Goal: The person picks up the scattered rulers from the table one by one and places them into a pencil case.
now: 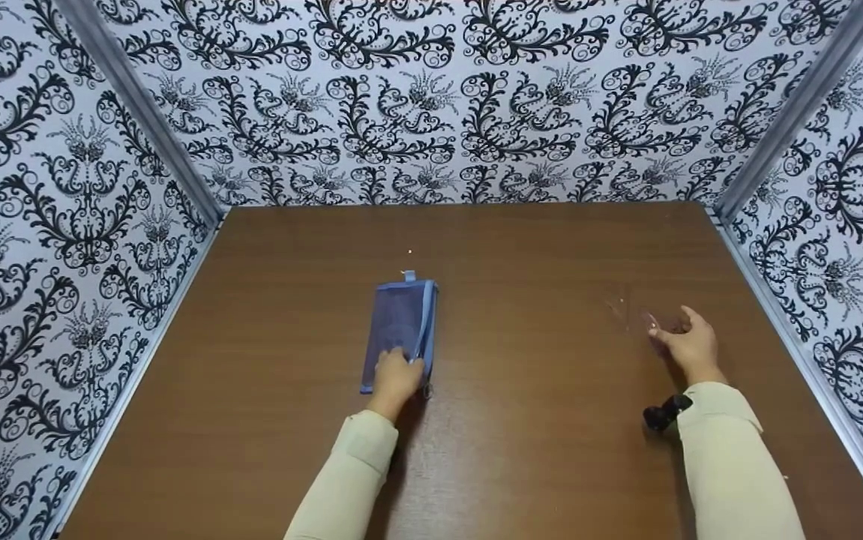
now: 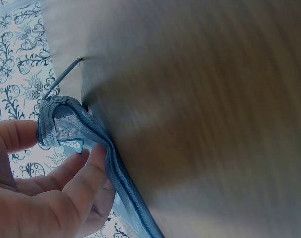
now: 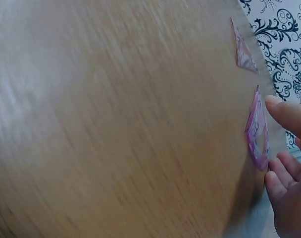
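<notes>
A blue mesh zipper pouch (image 1: 398,315) lies left of the table's middle, with a small tab at its far end. My left hand (image 1: 399,375) grips the pouch's near end; in the left wrist view the thumb and fingers hold the bent zipper edge (image 2: 122,173). On the right, my right hand (image 1: 692,349) is spread beside a clear plastic triangle with a purple edge (image 3: 259,161), its fingertips right at the lower corner and the thumb apart from it. A second clear triangle (image 3: 245,57) lies a little beyond.
A black device (image 1: 663,414) sits at the right wrist by the sleeve. The brown wooden table (image 1: 536,450) is bounded by patterned walls (image 1: 431,97) at the back and both sides, with grey metal strips (image 1: 768,112) along the corners. A key-ring-like loop (image 1: 428,391) hangs by the pouch.
</notes>
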`<state>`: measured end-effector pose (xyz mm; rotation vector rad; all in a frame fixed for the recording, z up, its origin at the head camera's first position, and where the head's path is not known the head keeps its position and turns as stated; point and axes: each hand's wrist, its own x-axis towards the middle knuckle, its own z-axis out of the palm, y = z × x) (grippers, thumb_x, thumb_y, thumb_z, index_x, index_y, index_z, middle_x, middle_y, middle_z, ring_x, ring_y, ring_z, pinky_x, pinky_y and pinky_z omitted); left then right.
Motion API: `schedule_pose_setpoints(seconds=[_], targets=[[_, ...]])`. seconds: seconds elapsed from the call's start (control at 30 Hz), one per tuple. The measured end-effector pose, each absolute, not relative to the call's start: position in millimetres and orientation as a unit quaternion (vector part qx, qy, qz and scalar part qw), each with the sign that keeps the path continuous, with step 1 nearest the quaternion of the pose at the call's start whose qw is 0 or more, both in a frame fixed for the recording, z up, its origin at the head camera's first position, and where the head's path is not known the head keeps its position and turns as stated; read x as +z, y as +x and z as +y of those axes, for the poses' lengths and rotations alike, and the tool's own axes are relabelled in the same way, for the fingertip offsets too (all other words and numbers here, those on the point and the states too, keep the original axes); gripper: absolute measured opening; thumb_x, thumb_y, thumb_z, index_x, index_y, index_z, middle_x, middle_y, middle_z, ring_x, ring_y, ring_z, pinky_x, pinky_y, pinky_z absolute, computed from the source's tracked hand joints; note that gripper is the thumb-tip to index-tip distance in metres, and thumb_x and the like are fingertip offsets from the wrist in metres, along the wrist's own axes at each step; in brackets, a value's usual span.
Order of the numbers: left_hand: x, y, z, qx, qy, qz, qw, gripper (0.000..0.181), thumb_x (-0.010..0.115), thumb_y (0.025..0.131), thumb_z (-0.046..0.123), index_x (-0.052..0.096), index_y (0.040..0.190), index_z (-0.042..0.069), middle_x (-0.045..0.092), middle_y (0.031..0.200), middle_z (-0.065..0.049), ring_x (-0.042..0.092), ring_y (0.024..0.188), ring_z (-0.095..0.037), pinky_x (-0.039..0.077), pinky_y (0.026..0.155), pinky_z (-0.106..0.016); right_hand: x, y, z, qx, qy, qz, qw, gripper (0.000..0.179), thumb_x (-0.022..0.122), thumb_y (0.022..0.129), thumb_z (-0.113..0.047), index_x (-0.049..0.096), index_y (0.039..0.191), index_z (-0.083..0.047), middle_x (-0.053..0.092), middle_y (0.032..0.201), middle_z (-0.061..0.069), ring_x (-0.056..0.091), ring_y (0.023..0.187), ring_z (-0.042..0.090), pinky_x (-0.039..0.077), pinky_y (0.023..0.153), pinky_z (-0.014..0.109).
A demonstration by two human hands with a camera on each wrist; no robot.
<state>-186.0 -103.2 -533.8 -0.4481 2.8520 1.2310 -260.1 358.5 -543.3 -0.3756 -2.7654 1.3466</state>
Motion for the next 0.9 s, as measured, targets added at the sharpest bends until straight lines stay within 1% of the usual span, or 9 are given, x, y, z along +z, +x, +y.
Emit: schedule_pose_setpoints(seconds=[0.23, 0.37, 0.57, 0.9], targets=[[-532.6, -185.5, -103.8, 0.400, -0.144, 0.905, 0.006, 0.035, 0.060, 0.087, 0.018, 0.062, 0.110, -0.008, 0.055, 0.109, -0.026, 0.055, 0.105, -0.044, 0.044, 0.091, -0.053, -547.7, -259.6, 361.0, 0.442, -0.121, -0.889, 0.010, 0.079, 0.067, 0.088, -0.006, 0.018, 0.148, 0.011, 0.032, 0.142, 0.040, 0.032, 0.133, 0.051, 0.029, 0.108, 0.055], [-532.0, -185.7, -103.1, 0.386, -0.145, 0.911, 0.010, 0.035, 0.061, 0.086, 0.019, 0.061, 0.109, -0.008, 0.056, 0.111, -0.026, 0.055, 0.106, -0.044, 0.044, 0.091, -0.052, -547.9, -259.9, 360.5, 0.436, -0.112, -0.893, 0.015, 0.077, 0.066, 0.087, -0.004, 0.019, 0.147, 0.012, 0.034, 0.140, 0.039, 0.032, 0.132, 0.051, 0.029, 0.107, 0.055], [-531.6, -185.7, -102.7, 0.376, -0.144, 0.915, -0.004, 0.033, 0.062, 0.084, 0.018, 0.062, 0.105, -0.008, 0.057, 0.107, -0.026, 0.056, 0.104, -0.045, 0.045, 0.090, -0.052, -548.8, -262.3, 359.2, 0.434, -0.111, -0.894, 0.013, 0.076, 0.066, 0.087, -0.003, 0.020, 0.146, 0.013, 0.036, 0.138, 0.039, 0.034, 0.130, 0.050, 0.029, 0.107, 0.056], [-530.2, -185.6, -102.1, 0.382, -0.149, 0.912, 0.008, 0.037, 0.062, 0.085, 0.018, 0.061, 0.110, -0.008, 0.056, 0.115, -0.028, 0.054, 0.109, -0.045, 0.043, 0.093, -0.052, -548.5, -264.1, 358.7, 0.447, -0.114, -0.887, 0.011, 0.077, 0.065, 0.086, 0.002, 0.020, 0.148, 0.008, 0.032, 0.142, 0.038, 0.032, 0.132, 0.050, 0.029, 0.107, 0.056]])
